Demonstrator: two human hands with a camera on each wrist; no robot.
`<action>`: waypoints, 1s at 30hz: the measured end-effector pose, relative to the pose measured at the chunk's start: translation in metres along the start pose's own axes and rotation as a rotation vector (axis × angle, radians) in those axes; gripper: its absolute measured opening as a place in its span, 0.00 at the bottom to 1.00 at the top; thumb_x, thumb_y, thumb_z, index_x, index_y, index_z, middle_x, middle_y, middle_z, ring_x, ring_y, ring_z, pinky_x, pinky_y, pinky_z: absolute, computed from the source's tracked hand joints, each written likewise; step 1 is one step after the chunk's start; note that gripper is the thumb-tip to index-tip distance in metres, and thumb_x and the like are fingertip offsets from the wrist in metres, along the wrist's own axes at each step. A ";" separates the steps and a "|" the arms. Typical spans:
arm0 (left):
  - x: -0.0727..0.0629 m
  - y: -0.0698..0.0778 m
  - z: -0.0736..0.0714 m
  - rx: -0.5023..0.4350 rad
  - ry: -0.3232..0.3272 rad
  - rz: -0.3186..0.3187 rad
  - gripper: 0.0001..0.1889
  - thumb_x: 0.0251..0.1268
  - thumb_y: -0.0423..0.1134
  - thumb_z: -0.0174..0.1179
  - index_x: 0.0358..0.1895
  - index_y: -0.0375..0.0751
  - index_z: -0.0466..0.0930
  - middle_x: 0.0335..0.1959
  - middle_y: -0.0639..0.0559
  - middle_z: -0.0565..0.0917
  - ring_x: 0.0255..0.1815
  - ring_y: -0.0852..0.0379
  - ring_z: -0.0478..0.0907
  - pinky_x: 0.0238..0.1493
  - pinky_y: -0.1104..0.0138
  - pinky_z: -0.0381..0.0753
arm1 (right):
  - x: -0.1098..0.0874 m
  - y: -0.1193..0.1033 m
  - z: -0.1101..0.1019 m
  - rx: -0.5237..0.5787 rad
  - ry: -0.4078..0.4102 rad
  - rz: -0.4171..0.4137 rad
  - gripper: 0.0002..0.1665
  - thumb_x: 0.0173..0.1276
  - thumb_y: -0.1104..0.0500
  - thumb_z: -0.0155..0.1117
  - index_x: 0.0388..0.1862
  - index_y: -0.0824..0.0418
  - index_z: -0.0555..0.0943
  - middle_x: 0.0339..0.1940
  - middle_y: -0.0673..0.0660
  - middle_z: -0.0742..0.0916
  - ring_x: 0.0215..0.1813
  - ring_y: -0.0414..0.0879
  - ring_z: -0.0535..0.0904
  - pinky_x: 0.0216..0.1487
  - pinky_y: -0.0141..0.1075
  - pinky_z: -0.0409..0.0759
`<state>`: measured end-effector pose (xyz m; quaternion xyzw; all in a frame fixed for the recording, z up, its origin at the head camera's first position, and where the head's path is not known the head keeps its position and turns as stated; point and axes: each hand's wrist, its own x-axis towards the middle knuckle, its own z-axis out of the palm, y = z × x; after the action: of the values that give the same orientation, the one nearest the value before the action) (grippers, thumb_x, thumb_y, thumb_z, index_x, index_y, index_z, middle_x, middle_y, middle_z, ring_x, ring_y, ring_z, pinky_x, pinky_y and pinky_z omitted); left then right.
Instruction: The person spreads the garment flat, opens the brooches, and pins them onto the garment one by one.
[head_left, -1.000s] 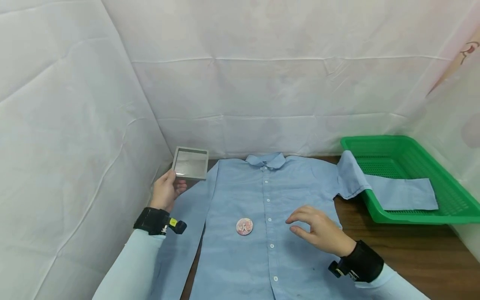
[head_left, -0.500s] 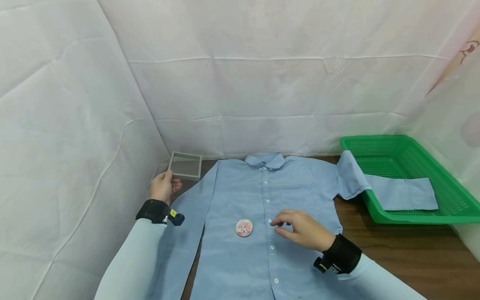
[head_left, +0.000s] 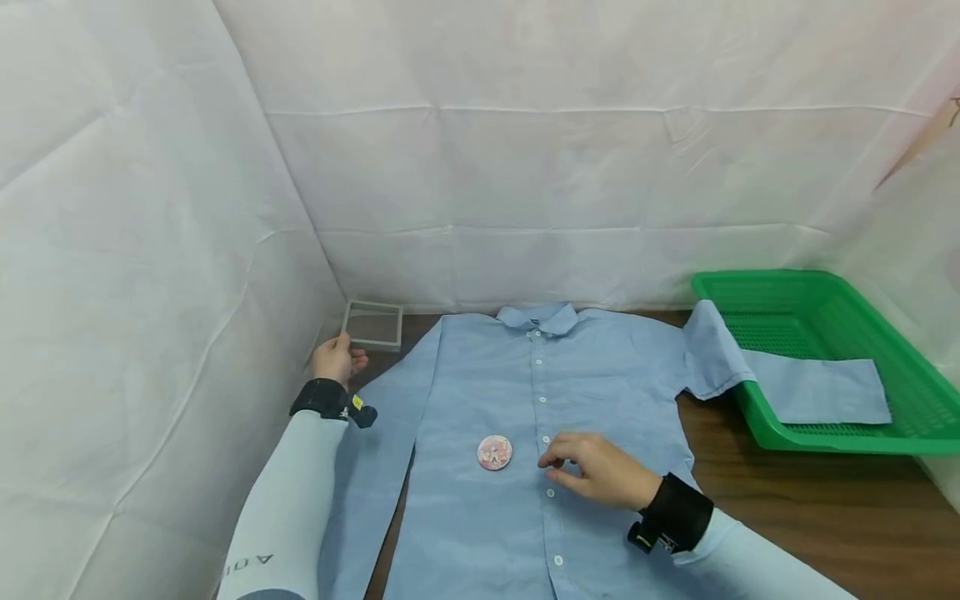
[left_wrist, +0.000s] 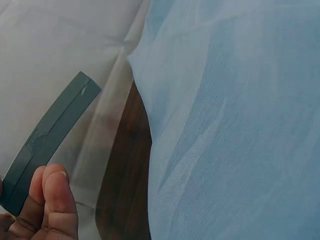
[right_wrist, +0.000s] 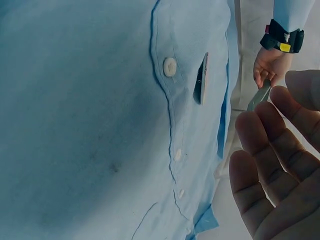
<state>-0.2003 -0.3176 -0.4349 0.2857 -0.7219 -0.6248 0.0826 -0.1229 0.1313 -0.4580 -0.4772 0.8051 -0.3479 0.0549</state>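
At the back left, my left hand (head_left: 335, 360) grips the lower left corner of a square grey-green frame (head_left: 400, 329) with a see-through middle. The left wrist view shows one narrow side of this frame (left_wrist: 52, 137) beside the fingers. My right hand (head_left: 600, 468) hangs over the button placket of a light blue shirt (head_left: 480, 517), fingers loosely bent with nothing between them. Left of that hand, a round pink printed badge (head_left: 494, 452) lies on the shirt. From the right wrist the badge (right_wrist: 202, 80) appears nearly edge-on.
On the right, a green plastic basket (head_left: 832, 440) stands on the brown wooden table (head_left: 780, 508). One shirt sleeve (head_left: 821, 390) lies over its rim and inside it. White cloth walls (head_left: 540, 175) close off the back and the left side.
My left hand has lowered the frame toward the back left corner, away from the shirt. My right hand has moved left, nearer the badge, and its fingers have bent more.
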 end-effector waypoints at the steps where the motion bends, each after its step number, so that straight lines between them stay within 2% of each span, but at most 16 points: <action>1: 0.002 -0.001 0.000 0.000 0.001 -0.012 0.29 0.78 0.52 0.40 0.70 0.35 0.63 0.45 0.40 0.77 0.41 0.52 0.82 0.48 0.64 0.81 | 0.000 0.000 0.001 0.007 -0.004 0.004 0.09 0.68 0.59 0.64 0.45 0.47 0.83 0.39 0.45 0.84 0.35 0.29 0.74 0.33 0.28 0.76; 5: 0.011 -0.003 -0.001 0.005 0.011 -0.054 0.29 0.78 0.53 0.39 0.71 0.37 0.61 0.47 0.41 0.77 0.41 0.53 0.82 0.50 0.63 0.80 | 0.001 0.000 0.002 0.030 -0.015 0.010 0.08 0.69 0.58 0.63 0.45 0.51 0.84 0.40 0.45 0.84 0.37 0.30 0.76 0.34 0.30 0.77; 9: 0.018 -0.006 -0.002 0.040 0.023 -0.066 0.29 0.78 0.53 0.38 0.71 0.36 0.61 0.46 0.42 0.78 0.38 0.57 0.82 0.45 0.68 0.81 | 0.003 0.000 0.002 0.034 -0.024 0.004 0.08 0.70 0.57 0.62 0.46 0.52 0.84 0.41 0.45 0.84 0.39 0.30 0.77 0.36 0.36 0.80; 12: 0.022 -0.009 -0.003 0.064 0.018 -0.072 0.30 0.78 0.53 0.38 0.72 0.36 0.60 0.46 0.42 0.78 0.37 0.58 0.83 0.42 0.70 0.81 | 0.004 0.000 0.000 0.023 -0.029 0.005 0.08 0.70 0.57 0.62 0.46 0.52 0.84 0.41 0.44 0.84 0.38 0.30 0.76 0.36 0.32 0.78; 16: 0.025 -0.014 -0.005 0.065 0.009 -0.095 0.30 0.78 0.53 0.37 0.72 0.35 0.59 0.47 0.42 0.78 0.37 0.59 0.83 0.42 0.69 0.81 | 0.004 -0.001 -0.004 0.013 -0.038 0.015 0.08 0.70 0.57 0.63 0.45 0.48 0.83 0.41 0.44 0.83 0.36 0.30 0.75 0.35 0.27 0.76; 26: 0.029 -0.020 -0.012 0.098 -0.014 -0.153 0.31 0.78 0.54 0.36 0.72 0.34 0.58 0.46 0.44 0.77 0.34 0.61 0.82 0.43 0.70 0.81 | 0.005 0.001 -0.006 0.019 -0.056 0.033 0.09 0.69 0.57 0.63 0.45 0.46 0.83 0.41 0.43 0.83 0.36 0.30 0.75 0.35 0.27 0.75; 30: 0.033 -0.023 -0.015 0.115 -0.012 -0.163 0.31 0.78 0.54 0.36 0.72 0.34 0.57 0.44 0.44 0.78 0.33 0.61 0.82 0.41 0.71 0.81 | 0.006 0.002 -0.004 0.023 -0.063 0.035 0.08 0.70 0.56 0.63 0.45 0.48 0.84 0.41 0.43 0.83 0.36 0.30 0.75 0.36 0.27 0.76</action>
<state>-0.2130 -0.3490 -0.4615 0.3439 -0.7315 -0.5887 0.0105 -0.1294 0.1292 -0.4545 -0.4729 0.8073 -0.3410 0.0916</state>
